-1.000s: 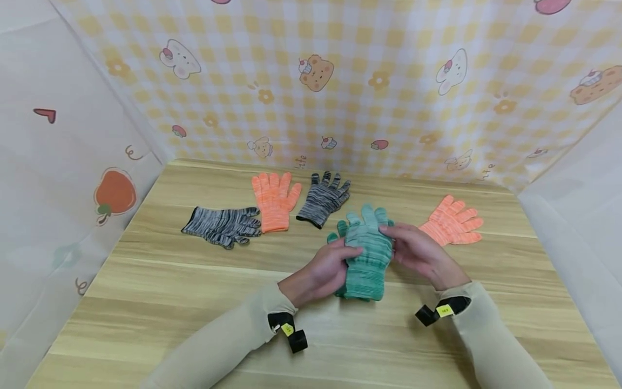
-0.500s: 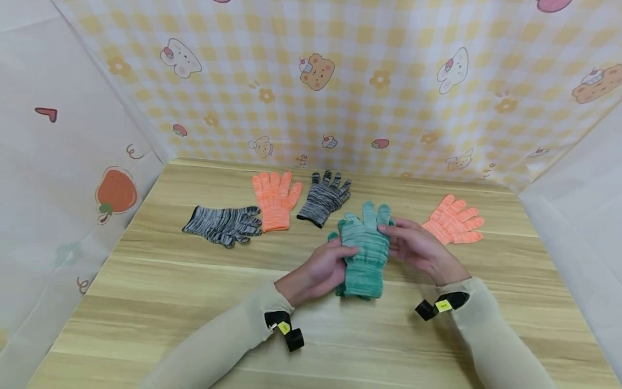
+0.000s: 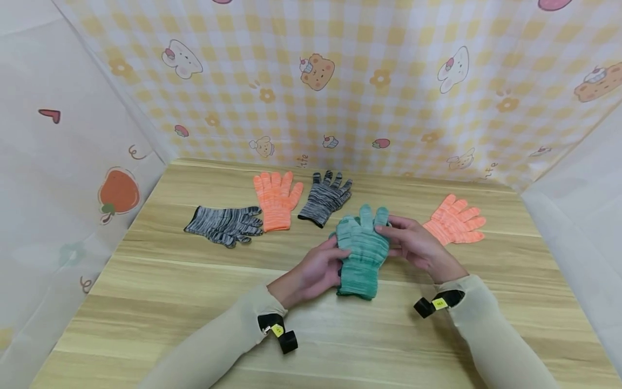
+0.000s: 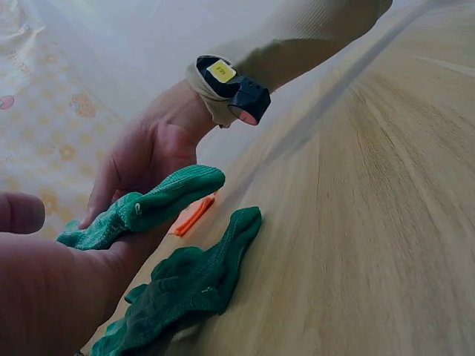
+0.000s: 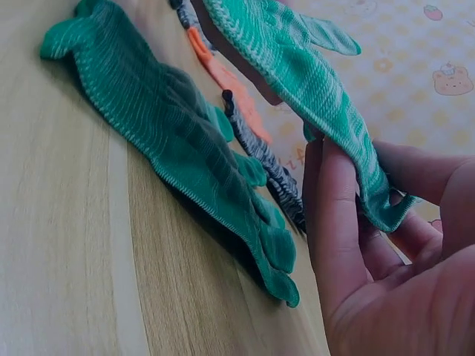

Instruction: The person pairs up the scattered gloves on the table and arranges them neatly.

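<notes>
A green knitted glove (image 3: pixel 360 246) is held up between both hands, fingers away from the person and cuff toward them. My left hand (image 3: pixel 313 273) grips its left side, thumb on top and fingers beneath. At its upper right edge, near the glove's fingers, my right hand (image 3: pixel 420 246) pinches the fabric; the right wrist view shows this thumb and fingers on either side of the glove's edge (image 5: pixel 371 185). Below it lies a second green glove (image 5: pixel 163 133), close over the table, clearly apart from the upper one in both wrist views and mostly hidden in the head view.
Behind the hands lie a grey-black glove (image 3: pixel 224 225), an orange glove (image 3: pixel 276 202) and another grey-black glove (image 3: pixel 325 199). Another orange glove (image 3: pixel 455 220) rests beyond the right hand, partly covered by it. The wooden table (image 3: pixel 184 302) meets a checked cloth (image 3: pixel 379 108) at the back.
The upper green glove and both hands have shifted slightly left. The upper glove now covers more of the lower green glove. Grey-black and orange gloves stay where they were.
</notes>
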Demonstrator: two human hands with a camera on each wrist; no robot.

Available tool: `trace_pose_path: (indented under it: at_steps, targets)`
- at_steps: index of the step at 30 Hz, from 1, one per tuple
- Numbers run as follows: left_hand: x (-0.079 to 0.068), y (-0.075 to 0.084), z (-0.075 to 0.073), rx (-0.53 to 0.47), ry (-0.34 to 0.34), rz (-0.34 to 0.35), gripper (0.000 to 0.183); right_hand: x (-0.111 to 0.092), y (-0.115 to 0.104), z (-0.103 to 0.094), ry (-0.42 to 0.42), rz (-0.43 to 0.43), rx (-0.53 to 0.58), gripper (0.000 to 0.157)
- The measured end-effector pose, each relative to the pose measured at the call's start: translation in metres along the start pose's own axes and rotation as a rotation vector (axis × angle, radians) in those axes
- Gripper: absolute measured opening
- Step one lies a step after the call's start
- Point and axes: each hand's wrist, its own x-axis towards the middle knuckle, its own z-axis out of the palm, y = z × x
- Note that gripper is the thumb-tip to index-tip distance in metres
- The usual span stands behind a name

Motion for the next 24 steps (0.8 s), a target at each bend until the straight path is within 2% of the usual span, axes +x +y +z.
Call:
trace_pose_path:
  at_steps: [5,13,18,24]
  targets:
    - [-0.004,0.0,-0.004,-0.001,0.017,-0.006,0.072,0.002,0.001,0.0,0.013,0.003,-0.024,0.027]
    - [-0.015,0.001,-0.011,-0.015,0.032,-0.02,0.076,0.006,0.001,0.0,0.022,0.004,-0.068,0.036]
    - [-0.02,0.002,-0.015,0.01,0.04,-0.025,0.073,0.008,0.001,0.001,0.022,0.004,-0.099,0.034]
    - [-0.024,0.002,-0.016,0.035,0.047,-0.027,0.073,0.01,0.001,0.004,0.023,0.002,-0.121,0.04]
